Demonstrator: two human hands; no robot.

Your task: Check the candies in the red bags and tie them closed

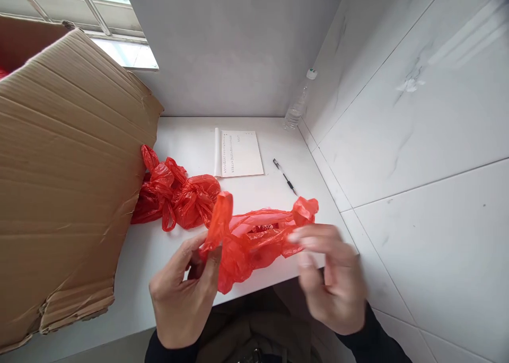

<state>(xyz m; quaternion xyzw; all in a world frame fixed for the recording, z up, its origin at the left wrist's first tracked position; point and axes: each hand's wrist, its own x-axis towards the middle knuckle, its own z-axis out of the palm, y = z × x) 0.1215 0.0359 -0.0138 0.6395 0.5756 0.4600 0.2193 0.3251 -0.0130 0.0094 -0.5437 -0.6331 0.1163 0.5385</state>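
A thin red plastic bag [254,257] lies at the table's front edge, its mouth gaping upward. Inside it shows a dark red patterned item [265,228], mostly hidden by the plastic. My left hand [185,289] is closed on the bag's left handle, pinching it between thumb and fingers. On the other side, my right hand [334,278] is blurred by motion beside the right handle. Its thumb and fingers are apart, with fingertips against or just in front of the plastic. Several knotted red plastic bags [196,196] rest further left.
A large cardboard box [75,167] fills the left side, with red plastic inside. Behind the bag lie an open notepad [242,153] and a pen [284,176]. A clear bottle [296,106] stands in the back corner. A tiled wall [417,193] bounds the right.
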